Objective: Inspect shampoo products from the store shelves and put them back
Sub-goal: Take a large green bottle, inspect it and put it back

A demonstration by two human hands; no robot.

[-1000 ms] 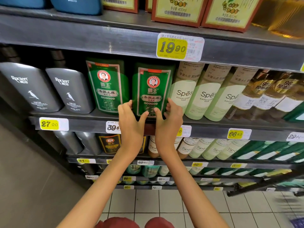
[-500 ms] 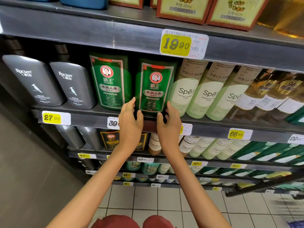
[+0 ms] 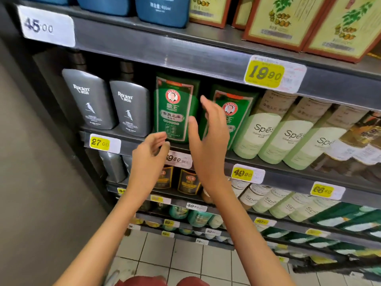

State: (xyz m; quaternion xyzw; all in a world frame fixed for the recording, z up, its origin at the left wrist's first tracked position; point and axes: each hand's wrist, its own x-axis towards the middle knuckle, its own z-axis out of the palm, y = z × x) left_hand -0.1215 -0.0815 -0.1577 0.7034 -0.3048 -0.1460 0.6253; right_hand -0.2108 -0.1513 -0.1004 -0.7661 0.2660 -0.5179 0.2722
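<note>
Two green shampoo bottles stand side by side on the middle shelf (image 3: 268, 162). The left green bottle (image 3: 175, 108) is in full view. My right hand (image 3: 210, 133) is raised in front of the right green bottle (image 3: 237, 112), fingers straight and spread, and covers its left part; whether it touches the bottle I cannot tell. My left hand (image 3: 150, 153) hangs lower, in front of the shelf edge just left of the left green bottle, fingers loosely curled, holding nothing.
Two grey Raclen bottles (image 3: 111, 104) stand left of the green ones. Pale green Spes bottles (image 3: 288, 133) lean to the right. Blue bottles and yellow boxes (image 3: 288, 19) fill the shelf above. More bottles line the lower shelves. A tiled floor (image 3: 185, 263) lies below.
Both hands have let go of the right green bottle, which now stands on the shelf. The hands have drifted left and the view has turned left.
</note>
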